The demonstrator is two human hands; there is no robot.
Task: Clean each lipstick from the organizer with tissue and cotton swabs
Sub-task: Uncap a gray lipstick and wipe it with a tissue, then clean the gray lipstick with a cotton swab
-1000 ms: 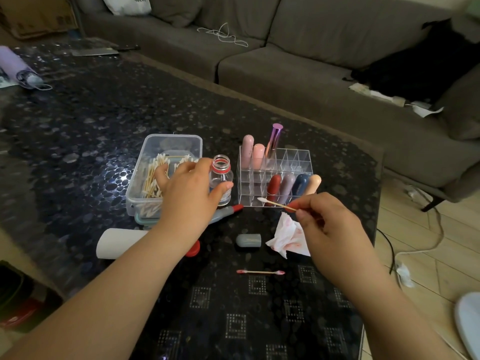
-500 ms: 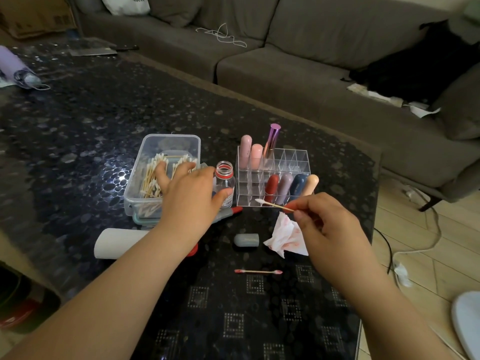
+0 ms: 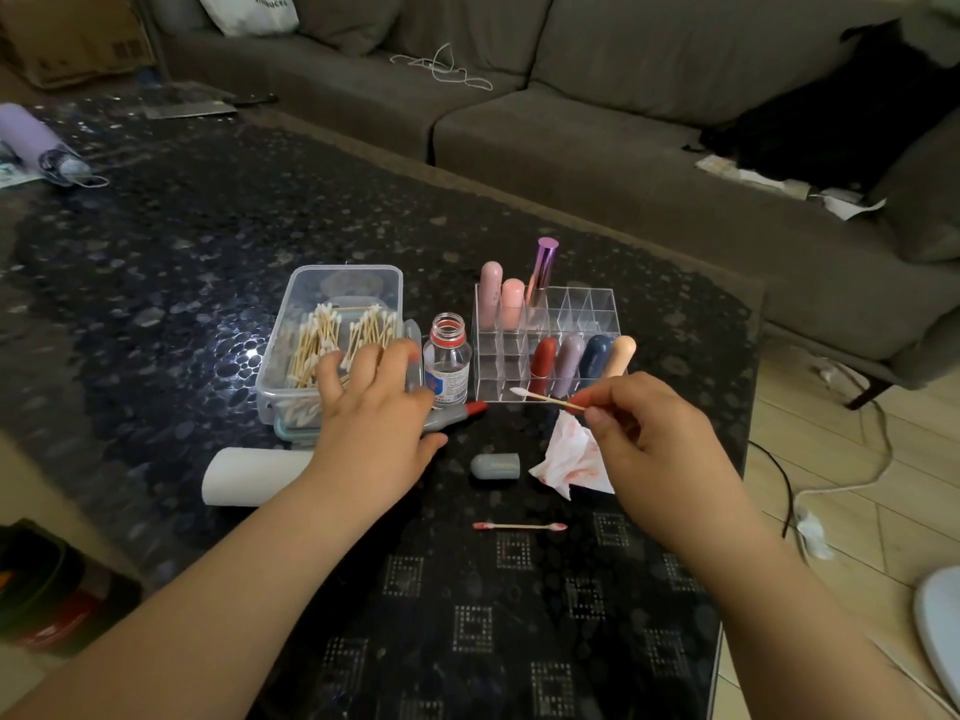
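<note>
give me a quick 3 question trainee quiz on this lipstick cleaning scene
1. True or false: the right hand pinches a clean cotton swab.
2. How many capped lipsticks stand in the front row of the clear organizer?
3. Where does the open small bottle stand? A) between the swab box and the organizer B) on the stained tissue C) beside the used swab

Key:
1. True; its visible tip is white.
2. Four: red, mauve, navy, peach.
3. A
</note>
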